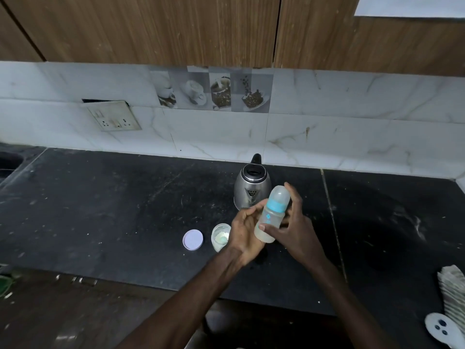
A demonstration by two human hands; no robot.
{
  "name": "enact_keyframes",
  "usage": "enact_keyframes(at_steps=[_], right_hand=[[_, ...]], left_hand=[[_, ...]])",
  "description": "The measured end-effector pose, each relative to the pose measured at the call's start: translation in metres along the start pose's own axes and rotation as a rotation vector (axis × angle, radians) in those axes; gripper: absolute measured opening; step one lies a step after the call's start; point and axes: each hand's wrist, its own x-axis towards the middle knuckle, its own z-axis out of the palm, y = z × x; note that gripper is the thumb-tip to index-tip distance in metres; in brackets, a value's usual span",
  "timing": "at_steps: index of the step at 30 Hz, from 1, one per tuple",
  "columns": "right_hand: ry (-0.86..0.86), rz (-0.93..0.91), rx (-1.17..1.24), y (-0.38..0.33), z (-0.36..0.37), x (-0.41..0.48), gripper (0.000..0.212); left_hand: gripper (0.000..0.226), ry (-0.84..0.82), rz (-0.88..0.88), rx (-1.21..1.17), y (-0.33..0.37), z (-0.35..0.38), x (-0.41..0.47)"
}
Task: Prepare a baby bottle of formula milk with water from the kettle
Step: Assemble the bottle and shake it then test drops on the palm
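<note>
- Above black counter [100,210], front-centre: baby bottle [273,214] held up off the surface, tilted w/ capped top leaning away & slightly right; clear dome cap on, blue collar under it, pale cloudy liquid in lower part.
- Left hand [245,233]: curled against bottle's left side, fingers bent toward the body of it; touching the bottle, but can't tell how firm the grip is.
- Right hand [293,222]: closed round bottle from right, thumb across front of lower body, fingers up behind collar & cap.
- Just behind bottle, near backsplash: steel kettle [252,188] standing upright on counter, black lid & handle, spout side facing camera; partly hidden by bottle & fingers.
- Just left of left hand: small clear formula jar [220,236], open, white powder + scoop inside; touching wrist or not – can't tell.
- Left of jar, apart from it: round pale lid [193,239] lying flat.
- Far right edge of counter: folded cloth [453,290], partly out of view.
- Wall at left: socket plate [113,118], hanging crooked.
</note>
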Motion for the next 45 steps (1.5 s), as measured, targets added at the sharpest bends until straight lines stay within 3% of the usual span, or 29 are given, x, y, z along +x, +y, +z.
enact_keyframes(at_steps=[4,8,12,16,20,24,27,31,35,39,43,45], right_hand=[[0.055,-0.01,0.061,0.0,-0.002,0.002,0.118],[0.385,0.021,0.227,-0.002,0.006,0.0,0.118],[0.232,0.022,0.166,-0.011,0.032,-0.02,0.115],[0.524,0.008,0.315,-0.021,0.023,-0.005,0.116],[0.275,0.026,0.136,-0.023,0.047,-0.021,0.115],[0.542,0.031,0.281,-0.014,0.035,-0.009,0.108],[0.32,0.049,0.155,-0.017,0.041,-0.019,0.112],[0.551,0.051,0.315,-0.008,0.029,-0.012,0.106],[0.311,0.09,0.21,-0.01,0.041,-0.02,0.108],[0.589,0.116,0.372,-0.005,0.028,-0.005,0.103],[0.262,0.101,0.185,-0.009,0.045,-0.016,0.106],[0.329,0.08,0.204,-0.007,0.041,-0.014,0.108]], left_hand=[[0.052,0.127,0.002,0.008,0.002,-0.007,0.003],[0.06,0.287,0.0,0.039,0.006,-0.019,0.006],[0.062,0.391,0.024,-0.018,0.008,-0.038,0.013],[0.063,0.397,0.003,0.003,0.012,-0.046,0.012],[0.068,0.35,0.001,-0.095,0.001,-0.047,0.013],[0.065,0.321,-0.009,-0.044,0.001,-0.046,0.011],[0.067,0.343,-0.015,-0.099,-0.006,-0.049,0.014],[0.068,0.316,-0.027,-0.011,-0.005,-0.049,0.016],[0.071,0.345,-0.027,-0.079,-0.013,-0.05,0.017],[0.068,0.335,-0.024,0.011,-0.008,-0.053,0.02],[0.07,0.355,-0.007,-0.072,-0.009,-0.056,0.018],[0.071,0.349,0.006,-0.038,-0.006,-0.054,0.016]])
